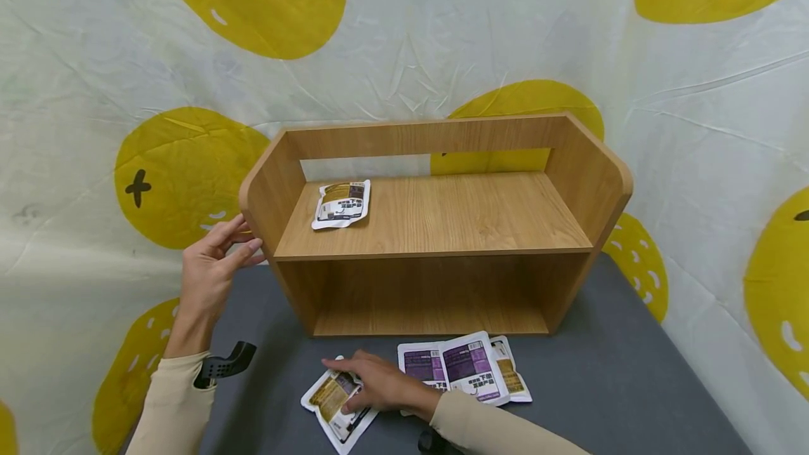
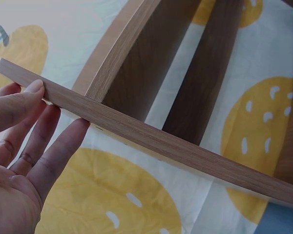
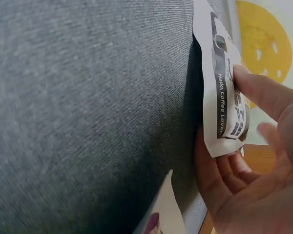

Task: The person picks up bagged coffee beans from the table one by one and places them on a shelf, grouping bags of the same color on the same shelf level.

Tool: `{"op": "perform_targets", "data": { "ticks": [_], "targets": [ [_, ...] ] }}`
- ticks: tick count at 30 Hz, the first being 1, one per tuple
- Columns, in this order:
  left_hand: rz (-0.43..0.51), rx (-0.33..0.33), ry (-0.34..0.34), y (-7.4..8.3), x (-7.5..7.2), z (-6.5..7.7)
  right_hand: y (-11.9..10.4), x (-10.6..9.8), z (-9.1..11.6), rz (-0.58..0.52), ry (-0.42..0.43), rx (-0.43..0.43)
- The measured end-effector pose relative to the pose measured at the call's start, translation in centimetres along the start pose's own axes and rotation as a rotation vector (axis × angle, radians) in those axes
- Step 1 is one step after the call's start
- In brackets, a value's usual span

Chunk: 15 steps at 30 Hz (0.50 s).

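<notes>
My right hand (image 1: 385,385) pinches a white, brown-labelled coffee pouch (image 1: 331,399) low over the grey table. In the right wrist view the thumb lies on the printed face of the coffee pouch (image 3: 224,92), with fingers underneath. My left hand (image 1: 211,265) touches the left side panel of a wooden two-tier shelf (image 1: 436,216). Close up in the left wrist view, the thumb rests at the edge of the panel (image 2: 132,124) and extended fingertips meet its outer side. Another brown-labelled pouch (image 1: 342,204) lies on the upper tier, toward the left.
Two purple-labelled pouches (image 1: 470,367) lie in front of the shelf, overlapping a brown-labelled pouch (image 1: 510,371) on their right. The dark grey table (image 1: 607,385) extends around them. Behind hangs a white cloth (image 1: 404,34) with yellow fruit shapes.
</notes>
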<state>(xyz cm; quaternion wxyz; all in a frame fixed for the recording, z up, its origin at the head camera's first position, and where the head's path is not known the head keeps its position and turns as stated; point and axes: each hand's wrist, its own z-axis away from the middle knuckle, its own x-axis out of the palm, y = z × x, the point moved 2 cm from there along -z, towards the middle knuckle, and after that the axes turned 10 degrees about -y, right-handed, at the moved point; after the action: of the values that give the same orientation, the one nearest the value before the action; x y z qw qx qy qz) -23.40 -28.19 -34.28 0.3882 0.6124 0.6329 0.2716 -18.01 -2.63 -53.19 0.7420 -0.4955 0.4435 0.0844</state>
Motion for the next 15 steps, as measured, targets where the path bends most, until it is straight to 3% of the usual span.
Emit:
{"op": "perform_targets", "data": {
  "ticks": [7,15],
  "targets": [
    [-0.006,-0.006,0.000,-0.1,0.1,0.0,0.1,-0.2,-0.1,-0.163,-0.093,-0.082],
    [-0.007,-0.003,0.003,0.0,0.0,0.0,1.1,-1.0,0.7,-0.379,-0.104,-0.108]
  ]
}}
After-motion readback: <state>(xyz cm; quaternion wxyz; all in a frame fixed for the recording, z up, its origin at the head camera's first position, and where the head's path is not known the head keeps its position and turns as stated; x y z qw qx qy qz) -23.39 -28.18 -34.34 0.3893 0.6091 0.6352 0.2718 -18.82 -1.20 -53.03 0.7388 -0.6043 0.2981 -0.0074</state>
